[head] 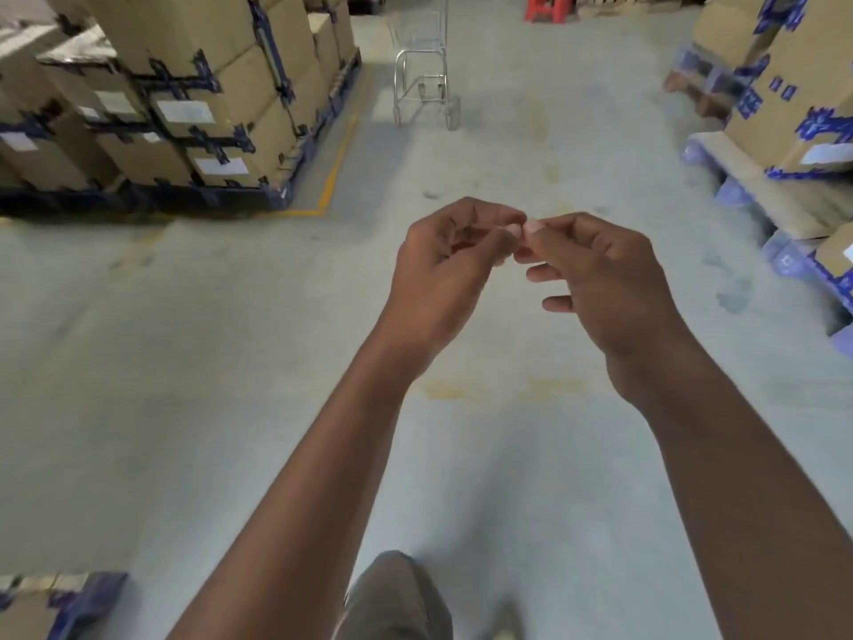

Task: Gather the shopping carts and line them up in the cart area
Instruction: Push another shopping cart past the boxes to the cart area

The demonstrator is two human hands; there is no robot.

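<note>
Shopping cart (427,67) is judged light, stiff, free-rolling, to be gripped at its push-bar (not seen) — left hand (450,265) and right hand (600,274) are held curled, fingertips touching, empty.

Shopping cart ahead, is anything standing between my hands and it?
Nothing visible. Bare floor runs from the left hand and right hand to the shopping cart; the stacked boxes stand off to the sides.

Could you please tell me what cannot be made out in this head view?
Shopping cart: handle and basket top cut off by the top edge.
Left hand and right hand: fingertips meet; anything pinched between them is too small to tell.
Box labels: blurred, unreadable.
Red stool: mostly cut off at the top edge.
</note>
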